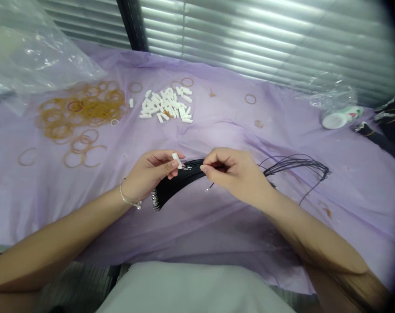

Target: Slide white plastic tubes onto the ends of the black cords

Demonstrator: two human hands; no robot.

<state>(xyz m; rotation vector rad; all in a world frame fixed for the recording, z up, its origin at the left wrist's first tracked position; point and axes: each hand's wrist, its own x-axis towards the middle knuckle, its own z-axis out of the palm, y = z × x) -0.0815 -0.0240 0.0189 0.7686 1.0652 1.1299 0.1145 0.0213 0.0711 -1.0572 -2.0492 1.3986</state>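
Left hand (150, 171): thumb and fingers pinched on a white tube (176, 160), which sticks out past the fingertips. Small metal end just at the tube's lower tip, can't tell if inserted. Bracelet (129, 198) on left wrist.

Right hand (230, 174): fingers closed on the black cord bundle (184, 176), exact strands hidden. Bundle arcs between both hands. Metal clasps (155, 200) hang together below left hand; looser cord loops (295, 165) fan out past right hand. Single clasp (207, 189) dangles just under right hand.

Ahead of the grip: pile of white tubes (165, 104) on purple plastic sheet (217, 234). Farther left of it, tangle of rubber bands (82, 108), with a few strays nearer left hand. Transparent plastic bag (31, 48) at far left. Ahead of right hand, white bottle (336, 118) lies on its side beside another transparent bag (331, 93).
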